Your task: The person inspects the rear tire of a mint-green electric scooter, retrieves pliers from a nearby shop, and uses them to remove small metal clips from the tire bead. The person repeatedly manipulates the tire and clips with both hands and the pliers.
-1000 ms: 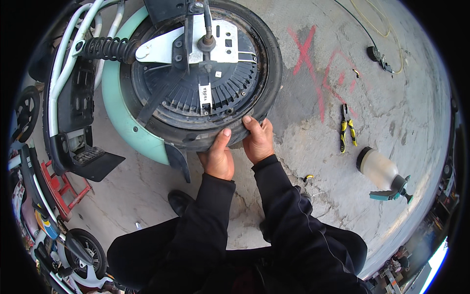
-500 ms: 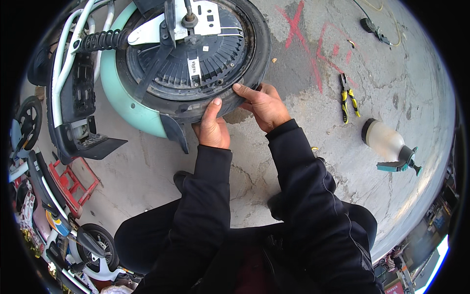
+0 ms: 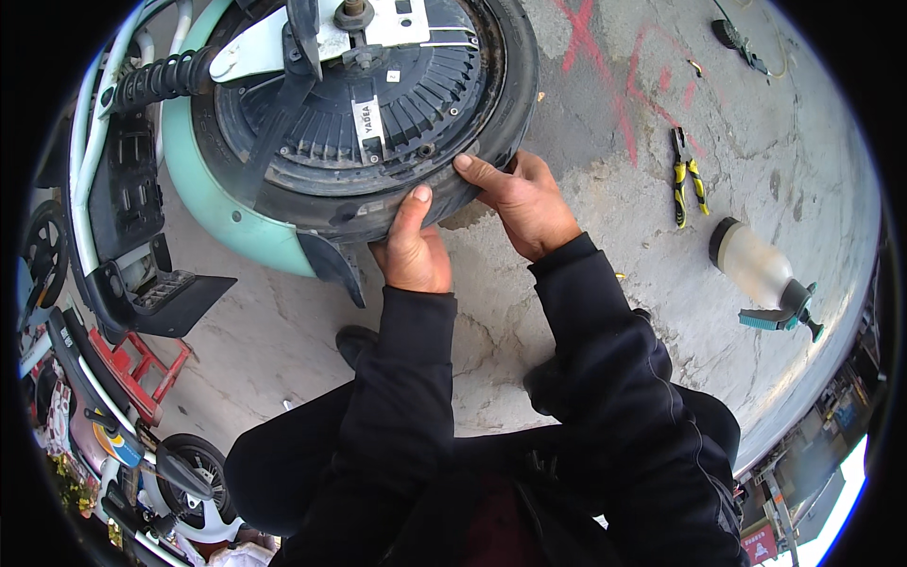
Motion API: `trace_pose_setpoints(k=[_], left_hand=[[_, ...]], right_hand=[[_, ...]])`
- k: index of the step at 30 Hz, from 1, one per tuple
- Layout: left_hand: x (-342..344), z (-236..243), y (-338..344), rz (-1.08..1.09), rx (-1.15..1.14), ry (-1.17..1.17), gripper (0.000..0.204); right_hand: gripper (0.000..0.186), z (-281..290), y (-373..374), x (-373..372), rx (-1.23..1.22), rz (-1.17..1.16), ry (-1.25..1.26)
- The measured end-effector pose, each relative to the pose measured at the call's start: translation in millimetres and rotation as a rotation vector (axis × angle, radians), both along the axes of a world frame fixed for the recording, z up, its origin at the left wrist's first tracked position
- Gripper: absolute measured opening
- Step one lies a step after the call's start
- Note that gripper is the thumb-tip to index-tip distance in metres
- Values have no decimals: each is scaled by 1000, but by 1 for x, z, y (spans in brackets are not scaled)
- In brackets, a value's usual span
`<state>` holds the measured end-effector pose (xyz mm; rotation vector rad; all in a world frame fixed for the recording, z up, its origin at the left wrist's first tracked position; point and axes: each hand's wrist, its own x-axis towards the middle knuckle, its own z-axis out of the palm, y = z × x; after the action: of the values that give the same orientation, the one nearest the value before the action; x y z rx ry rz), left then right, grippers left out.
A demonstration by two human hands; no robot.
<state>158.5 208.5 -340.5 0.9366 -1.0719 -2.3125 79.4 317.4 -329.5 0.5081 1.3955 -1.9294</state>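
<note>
A scooter lies on its side with its rear wheel facing up. The black tyre (image 3: pixel 505 104) runs around a black finned hub (image 3: pixel 378 104). My left hand (image 3: pixel 413 248) grips the near edge of the tyre, thumb up on its sidewall. My right hand (image 3: pixel 524 200) presses on the tyre just to the right, fingers curled over the bead. A mint-green mudguard (image 3: pixel 222 213) curves along the wheel's left side. Both of my arms wear dark sleeves.
Yellow-handled pliers (image 3: pixel 687 178) lie on the concrete to the right. A clear spray bottle with a teal trigger (image 3: pixel 765 279) lies beyond them. Red paint marks (image 3: pixel 614 71) cross the ground. A red stand (image 3: pixel 132 364) and another scooter wheel (image 3: pixel 194 472) sit at the lower left.
The view has dropped closer to the wheel. My right hand has shifted rightward along the tyre's edge, and my left hand has kept its grip on the near edge.
</note>
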Motion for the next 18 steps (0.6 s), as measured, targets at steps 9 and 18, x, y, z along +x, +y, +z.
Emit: trace_pose_setpoints(k=[9,18], left_hand=[[-6,3,2,65,73,-60,71],[3,-17,-3,99,32,-73,72]], right_hand=[[49,-4,-11,1,156,28,42],[50,-27,-13,13,269,-9,61]])
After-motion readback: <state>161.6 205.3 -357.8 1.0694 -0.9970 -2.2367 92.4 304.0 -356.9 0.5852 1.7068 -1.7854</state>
